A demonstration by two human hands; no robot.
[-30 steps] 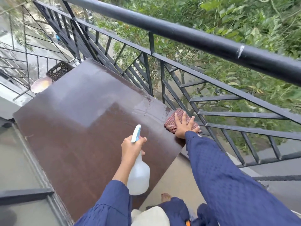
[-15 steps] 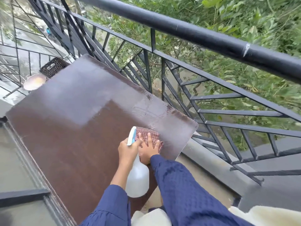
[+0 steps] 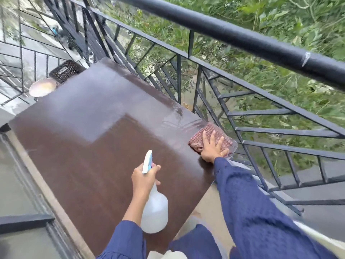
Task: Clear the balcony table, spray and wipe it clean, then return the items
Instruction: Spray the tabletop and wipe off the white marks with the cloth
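Brown table (image 3: pixel 89 150), wet sheen beside the railing (image 3: pixel 242 37); reddish checked cloth (image 3: pixel 210 130) on its near right corner, right hand (image 3: pixel 211 148) flat on it, fingers spread; translucent white spray bottle (image 3: pixel 154 212), contents unclear, neck gripped by left hand (image 3: pixel 142 179) over the near edge; dark perforated basket (image 3: pixel 64 71) past the far end

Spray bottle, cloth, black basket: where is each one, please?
spray bottle (image 3: pixel 154 212), head view, its clear body.
cloth (image 3: pixel 211 128), head view, its far uncovered part.
black basket (image 3: pixel 64 71), head view, its perforated wall.
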